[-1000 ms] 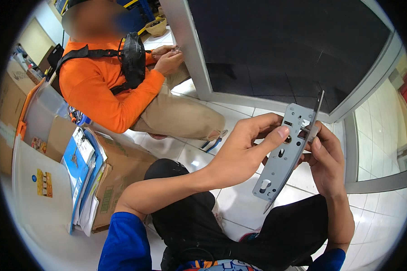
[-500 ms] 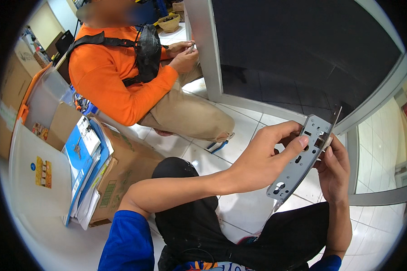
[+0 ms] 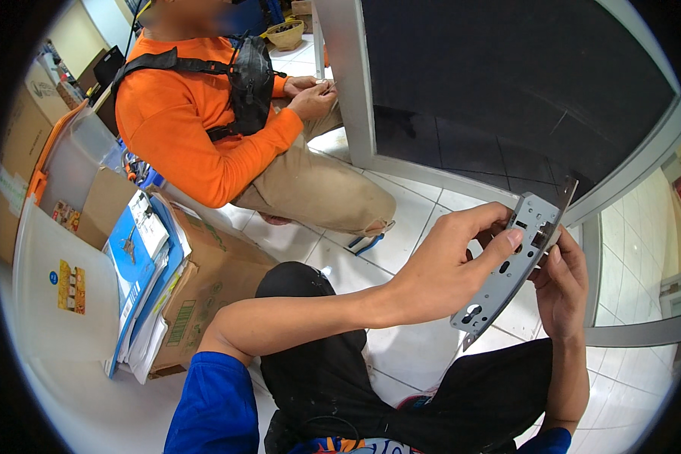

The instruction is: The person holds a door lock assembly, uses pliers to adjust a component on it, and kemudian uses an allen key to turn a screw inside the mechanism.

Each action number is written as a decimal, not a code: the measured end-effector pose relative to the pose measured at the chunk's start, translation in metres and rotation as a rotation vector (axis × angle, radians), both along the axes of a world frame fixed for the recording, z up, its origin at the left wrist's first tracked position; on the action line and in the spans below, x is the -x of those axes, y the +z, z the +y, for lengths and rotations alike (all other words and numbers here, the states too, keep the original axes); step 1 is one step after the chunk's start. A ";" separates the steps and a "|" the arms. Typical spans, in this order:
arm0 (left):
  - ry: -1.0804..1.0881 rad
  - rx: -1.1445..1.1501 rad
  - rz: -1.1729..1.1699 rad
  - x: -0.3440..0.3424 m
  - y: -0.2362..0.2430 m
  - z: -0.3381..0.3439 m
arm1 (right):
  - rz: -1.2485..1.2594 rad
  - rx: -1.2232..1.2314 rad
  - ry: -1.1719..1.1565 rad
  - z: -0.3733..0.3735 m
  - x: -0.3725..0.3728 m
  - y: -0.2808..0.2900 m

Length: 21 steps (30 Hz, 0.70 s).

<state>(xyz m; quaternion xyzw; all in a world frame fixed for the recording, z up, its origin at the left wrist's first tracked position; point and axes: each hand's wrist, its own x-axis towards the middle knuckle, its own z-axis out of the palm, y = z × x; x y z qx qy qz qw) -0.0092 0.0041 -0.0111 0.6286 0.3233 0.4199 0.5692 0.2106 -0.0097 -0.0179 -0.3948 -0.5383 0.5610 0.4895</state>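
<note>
A grey metal mortise lock [image 3: 492,291] is held up at a slant over my right knee, its flat side with several holes facing me. My left hand [image 3: 435,276] grips it, thumb pressed on the near face and the other fingers hidden behind the case. On the faceplate side, my right hand [image 3: 564,291] closes thumb and fingers at the latch bolt, which sticks out of the edge. Some of the right fingertips are covered by the lock. The long narrow faceplate [image 3: 570,198] extends past the case at its top end.
A co-worker in an orange top [image 3: 189,129] sits ahead on the left, hands [image 3: 312,97] together at a small object. A grey-framed dark glass door [image 3: 499,83] stands ahead. At left, a cardboard box [image 3: 212,287] holds blue folders [image 3: 132,253] with keys [image 3: 129,246] on top.
The lock and both my hands have shifted very slightly to the right. The co-worker's hands have moved a little lower and to the right.
</note>
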 end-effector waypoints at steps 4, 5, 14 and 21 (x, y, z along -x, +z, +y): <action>0.009 -0.014 -0.009 -0.003 -0.001 0.000 | 0.007 0.009 -0.022 0.000 -0.003 -0.003; 0.007 -0.014 -0.005 -0.003 -0.001 0.000 | 0.007 0.010 -0.023 0.000 -0.003 -0.002; 0.057 -0.047 -0.011 -0.006 -0.005 -0.001 | -0.001 -0.002 -0.012 0.001 -0.002 -0.001; 0.017 -0.051 -0.015 -0.002 -0.004 -0.001 | -0.026 -0.015 -0.031 0.001 -0.003 -0.002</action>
